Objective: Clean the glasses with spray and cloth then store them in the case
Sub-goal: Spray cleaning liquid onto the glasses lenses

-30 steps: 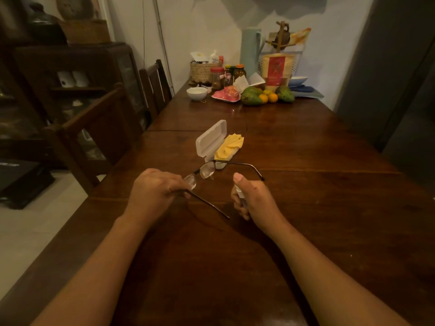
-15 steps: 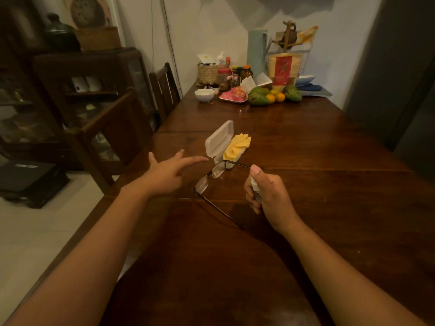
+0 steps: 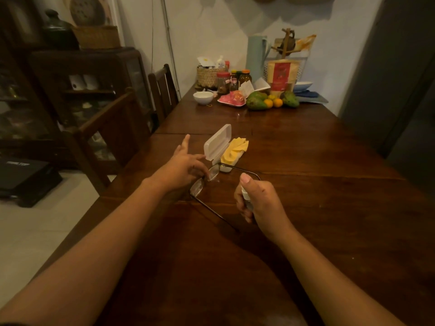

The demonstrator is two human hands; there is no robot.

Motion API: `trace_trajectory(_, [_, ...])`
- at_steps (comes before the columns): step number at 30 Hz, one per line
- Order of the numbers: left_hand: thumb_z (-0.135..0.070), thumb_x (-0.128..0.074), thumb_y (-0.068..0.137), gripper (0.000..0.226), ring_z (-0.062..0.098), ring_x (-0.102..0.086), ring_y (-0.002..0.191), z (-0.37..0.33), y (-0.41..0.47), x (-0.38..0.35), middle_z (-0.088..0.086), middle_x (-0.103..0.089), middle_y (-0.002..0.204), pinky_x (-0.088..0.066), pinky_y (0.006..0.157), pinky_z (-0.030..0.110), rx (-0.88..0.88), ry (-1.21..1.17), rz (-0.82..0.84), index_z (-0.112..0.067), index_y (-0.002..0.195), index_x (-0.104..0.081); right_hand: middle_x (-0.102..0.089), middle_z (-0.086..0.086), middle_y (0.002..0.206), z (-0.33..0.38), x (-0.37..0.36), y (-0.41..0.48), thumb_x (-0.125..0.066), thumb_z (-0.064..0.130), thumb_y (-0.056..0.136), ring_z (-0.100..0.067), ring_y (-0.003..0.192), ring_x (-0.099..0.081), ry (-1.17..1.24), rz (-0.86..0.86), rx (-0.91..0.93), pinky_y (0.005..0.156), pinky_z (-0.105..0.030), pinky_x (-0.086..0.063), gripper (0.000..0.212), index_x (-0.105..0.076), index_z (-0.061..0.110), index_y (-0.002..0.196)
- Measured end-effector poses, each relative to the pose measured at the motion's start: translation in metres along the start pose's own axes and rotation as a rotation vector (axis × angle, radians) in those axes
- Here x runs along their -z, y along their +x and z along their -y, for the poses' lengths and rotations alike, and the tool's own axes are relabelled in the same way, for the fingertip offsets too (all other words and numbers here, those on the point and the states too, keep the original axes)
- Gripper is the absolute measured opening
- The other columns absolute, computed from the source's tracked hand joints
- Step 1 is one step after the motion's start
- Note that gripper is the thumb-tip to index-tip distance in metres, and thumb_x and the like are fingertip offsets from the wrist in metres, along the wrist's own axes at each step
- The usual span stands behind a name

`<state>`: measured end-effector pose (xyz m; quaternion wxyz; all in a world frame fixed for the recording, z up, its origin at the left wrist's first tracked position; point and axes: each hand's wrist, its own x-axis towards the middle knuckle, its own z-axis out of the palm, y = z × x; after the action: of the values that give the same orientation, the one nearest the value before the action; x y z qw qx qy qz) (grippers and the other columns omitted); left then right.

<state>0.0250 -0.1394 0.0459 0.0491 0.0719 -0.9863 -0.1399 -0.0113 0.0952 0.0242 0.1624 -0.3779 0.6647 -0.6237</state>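
On the left, the left hand (image 3: 186, 165) reaches over the dark wooden table (image 3: 317, 161) with its fingers spread and loose, the forefinger pointing away toward the far end; its lower fingertips (image 3: 207, 177) sit at the frame of the glasses (image 3: 207, 180), though whether they pinch the rim or only touch it cannot be told from here. The glasses lie with temples unfolded, one temple running toward the near edge, the other passing behind the right hand. Just beyond them, a little farther off, the white case (image 3: 217, 143) stands open with its lid raised on the left, and the yellow cloth (image 3: 234, 150) lies bunched in and over its tray, touching the lid's base. To the right of the glasses, the right hand (image 3: 257, 201) is closed around a small pale spray bottle (image 3: 246, 196), thumb up on top as if on the pump, nozzle apparently facing the lenses. The step in hand looks like spraying: the lenses are not yet wiped and the cloth is untouched. The next move probably calls for steadying the frame with the left hand, pressing the pump toward each lens, then setting the bottle down to free a hand for the cloth. As for writing, the bottle's label is hidden by the fingers; the red and tan packet (image 3: 281, 75) at the far end carries print too small to read, and the case shows no brand.
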Motion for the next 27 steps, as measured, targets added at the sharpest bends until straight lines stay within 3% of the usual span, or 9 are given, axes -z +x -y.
trace_trajectory(3, [-0.022,-0.068,0.088,0.027,0.029,0.033,0.144,0.0,-0.003,0.002,-0.007,-0.03,0.16,0.016,0.115,0.053,-0.008,0.027,0.029,-0.048,0.087,-0.066,-0.047,-0.006,0.054,0.004,0.0,-0.001,-0.039,0.066,0.085,-0.02,0.045,-0.041,0.012,-0.013,0.039,0.043,-0.024,-0.035,0.057,-0.055,0.02,0.056])
trace_trajectory(10, [-0.025,-0.072,0.085,0.02,0.018,0.041,0.137,0.001,-0.034,0.002,-0.009,-0.028,0.16,0.022,0.112,0.047,-0.092,0.069,-0.001,-0.04,0.098,-0.074,-0.047,0.002,0.051,0.008,-0.002,-0.006,-0.039,0.061,0.087,-0.01,0.043,-0.041,0.052,-0.044,0.117,0.042,-0.022,-0.035,0.052,-0.055,0.023,0.056])
trace_trajectory(16, [-0.03,-0.072,0.082,0.017,0.017,0.031,0.144,0.001,-0.064,0.001,-0.017,-0.048,0.146,0.015,0.116,0.06,-0.051,0.117,-0.096,-0.043,0.093,-0.072,-0.049,-0.003,0.054,0.003,-0.009,-0.008,-0.039,0.062,0.088,-0.017,0.043,-0.042,0.022,0.025,0.121,0.042,-0.023,-0.035,0.057,-0.056,0.016,0.059])
trace_trajectory(19, [-0.033,-0.071,0.082,0.017,0.014,0.024,0.147,-0.001,-0.074,-0.002,-0.022,-0.061,0.131,0.014,0.117,0.059,-0.007,0.128,-0.159,-0.045,0.094,-0.068,-0.047,-0.002,0.051,-0.003,-0.012,-0.009,-0.039,0.061,0.089,-0.014,0.042,-0.042,-0.01,0.065,0.119,0.042,-0.022,-0.035,0.059,-0.055,0.013,0.059])
trace_trajectory(24, [-0.031,-0.073,0.081,0.019,0.009,0.002,0.146,-0.005,-0.082,-0.008,-0.012,-0.072,0.115,0.001,0.12,0.057,0.028,0.037,-0.278,-0.037,0.1,-0.073,-0.045,0.003,0.048,-0.013,-0.012,-0.008,-0.039,0.061,0.091,-0.008,0.041,-0.042,-0.097,0.105,0.119,0.045,-0.021,-0.036,0.06,-0.053,0.013,0.057])
trace_trajectory(27, [-0.031,-0.076,0.081,0.024,0.012,-0.008,0.149,-0.013,-0.083,-0.008,-0.003,-0.07,0.123,-0.01,0.121,0.055,0.077,-0.027,-0.334,-0.033,0.105,-0.075,-0.044,0.002,0.048,-0.019,-0.008,-0.005,-0.039,0.062,0.09,-0.009,0.04,-0.041,-0.121,0.099,0.08,0.045,-0.024,-0.037,0.063,-0.052,0.01,0.058])
